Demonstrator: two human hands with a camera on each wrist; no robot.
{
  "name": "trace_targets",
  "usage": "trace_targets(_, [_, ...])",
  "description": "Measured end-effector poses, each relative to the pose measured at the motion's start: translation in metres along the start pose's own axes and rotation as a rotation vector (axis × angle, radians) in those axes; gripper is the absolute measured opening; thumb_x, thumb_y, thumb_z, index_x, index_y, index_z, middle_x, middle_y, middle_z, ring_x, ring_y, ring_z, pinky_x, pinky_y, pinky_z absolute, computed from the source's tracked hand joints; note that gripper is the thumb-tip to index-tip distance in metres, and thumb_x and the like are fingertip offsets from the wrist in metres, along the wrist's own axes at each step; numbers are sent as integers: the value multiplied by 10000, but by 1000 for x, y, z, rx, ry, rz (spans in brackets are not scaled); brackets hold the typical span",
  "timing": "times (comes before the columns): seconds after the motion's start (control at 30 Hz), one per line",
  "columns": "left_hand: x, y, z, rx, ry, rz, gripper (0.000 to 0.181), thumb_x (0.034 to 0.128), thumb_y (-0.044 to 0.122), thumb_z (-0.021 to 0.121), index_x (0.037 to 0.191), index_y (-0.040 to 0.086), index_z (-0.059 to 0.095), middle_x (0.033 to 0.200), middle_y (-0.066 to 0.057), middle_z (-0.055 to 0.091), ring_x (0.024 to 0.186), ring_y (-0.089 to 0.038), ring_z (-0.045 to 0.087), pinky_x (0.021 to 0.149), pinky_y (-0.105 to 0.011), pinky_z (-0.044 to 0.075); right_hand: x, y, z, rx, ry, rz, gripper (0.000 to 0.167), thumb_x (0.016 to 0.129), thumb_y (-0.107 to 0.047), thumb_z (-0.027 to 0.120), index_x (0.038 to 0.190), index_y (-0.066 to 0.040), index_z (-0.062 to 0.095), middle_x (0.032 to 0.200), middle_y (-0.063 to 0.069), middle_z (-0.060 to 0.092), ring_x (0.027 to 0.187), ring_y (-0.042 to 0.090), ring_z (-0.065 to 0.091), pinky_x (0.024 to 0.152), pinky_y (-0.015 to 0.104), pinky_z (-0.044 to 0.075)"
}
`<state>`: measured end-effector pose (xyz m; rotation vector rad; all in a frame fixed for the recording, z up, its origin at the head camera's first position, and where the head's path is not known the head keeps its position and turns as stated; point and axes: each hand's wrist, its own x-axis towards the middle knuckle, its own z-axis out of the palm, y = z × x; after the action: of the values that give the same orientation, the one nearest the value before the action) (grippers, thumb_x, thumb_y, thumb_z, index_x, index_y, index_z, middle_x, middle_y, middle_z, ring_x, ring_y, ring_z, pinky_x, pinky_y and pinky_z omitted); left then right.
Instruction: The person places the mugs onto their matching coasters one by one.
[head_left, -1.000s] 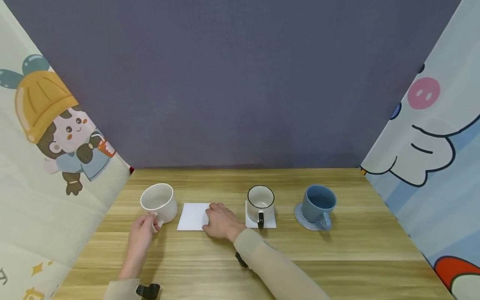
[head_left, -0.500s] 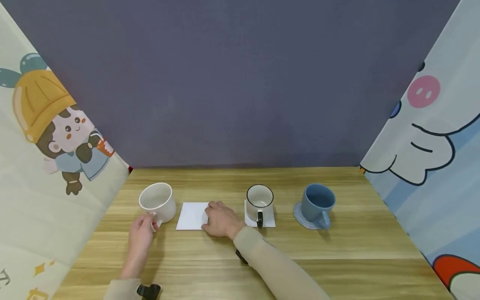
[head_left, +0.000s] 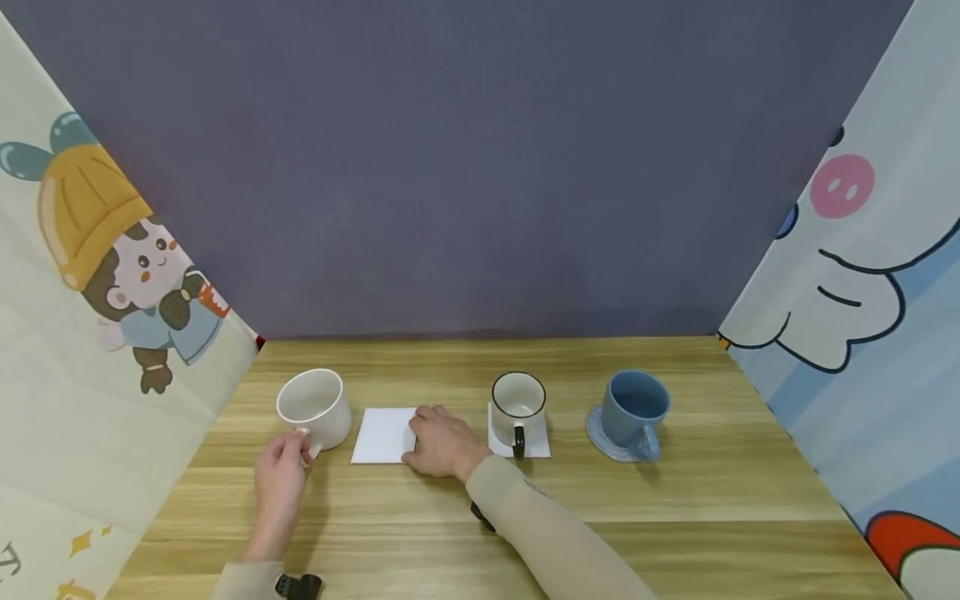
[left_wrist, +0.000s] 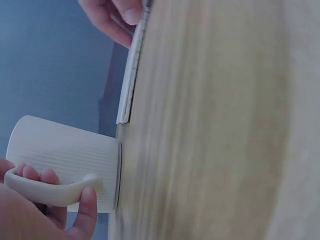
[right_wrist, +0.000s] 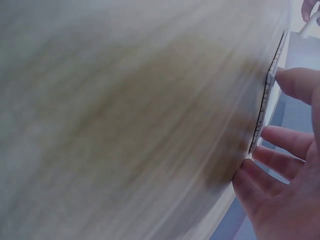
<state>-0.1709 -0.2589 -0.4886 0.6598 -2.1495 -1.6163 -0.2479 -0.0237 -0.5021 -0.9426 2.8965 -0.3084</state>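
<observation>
At the left of the table, the left hand [head_left: 279,479] grips the handle of a white ribbed mug [head_left: 330,421]. Its fingers curl through the handle in the left wrist view, with the mug [left_wrist: 65,150] upright and its base at the tabletop. Right of that mug lies a square white coaster [head_left: 378,435]. The right hand [head_left: 447,443] holds the coaster's right side, thumb at the near edge and fingers farther back, hiding that part. Thumb and fingers touch the thin coaster edge [right_wrist: 265,102] in the right wrist view.
A white mug with a black rim and handle [head_left: 519,412] stands on a second white square coaster [head_left: 542,447], just right of the right hand. Farther right, a blue mug [head_left: 633,408] sits on a round blue coaster [head_left: 600,435]. A dark grey panel [head_left: 480,183] closes the back.
The whole head view shifts slightly. Both hands keep their places on the white mug's handle and the coaster; no clear movement of objects is visible.
</observation>
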Motion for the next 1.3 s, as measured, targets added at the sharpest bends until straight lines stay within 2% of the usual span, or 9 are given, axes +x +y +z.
trace_targets(0.2, [-1, -1, 1, 5, 41, 17, 380, 1042, 242, 523, 875, -82, 630, 640, 14, 586, 665, -117, 489, 620, -265, 376, 2, 0, 0, -1, -1, 8, 477, 927, -507, 678, 1240, -148, 683, 1331, -19, 569, 1231, 168, 524, 961, 349, 503])
trace_targets(0.47, [-3, 0, 0, -39, 57, -11, 376, 1029, 238, 550, 814, -54, 650, 613, 50, 589, 692, -109, 504, 642, -250, 372, 2, 0, 1, 7, -18, 17, 506, 930, -514, 672, 1282, -150, 669, 1377, -17, 557, 1277, 176, 507, 989, 371, 495])
trace_targets(0.67, [-6, 2, 0, -37, 46, -16, 394, 1036, 247, 545, 860, -91, 644, 634, 41, 606, 725, -112, 513, 656, -254, 378, 2, 0, 3, 11, -19, 23, 512, 931, -515, 670, 1292, -152, 665, 1391, -16, 553, 1290, 178, 502, 994, 380, 494])
trace_targets(0.93, [-12, 8, 5, -69, 28, 11, 356, 1032, 204, 556, 874, -100, 654, 637, 27, 623, 758, -117, 537, 691, -255, 391, 2, 2, 2, 13, -18, 30, 510, 928, -516, 674, 1287, -154, 666, 1385, -12, 558, 1302, 189, 501, 1017, 375, 481])
trace_targets(1.13, [-18, 11, 11, -108, 0, 32, 350, 1029, 170, 557, 831, -102, 654, 628, 8, 625, 756, -106, 547, 685, -239, 398, 3, 2, 2, 23, -19, 41, 496, 925, -510, 676, 1276, -159, 672, 1382, -16, 559, 1299, 189, 503, 1009, 382, 487])
trace_targets(1.3, [-24, 12, 17, -127, -5, 27, 333, 1020, 154, 565, 813, -93, 647, 615, 15, 617, 747, -109, 547, 683, -244, 392, 2, 1, 2, 25, -23, 41, 509, 926, -515, 673, 1286, -155, 669, 1408, -12, 549, 1311, 189, 497, 1017, 381, 483])
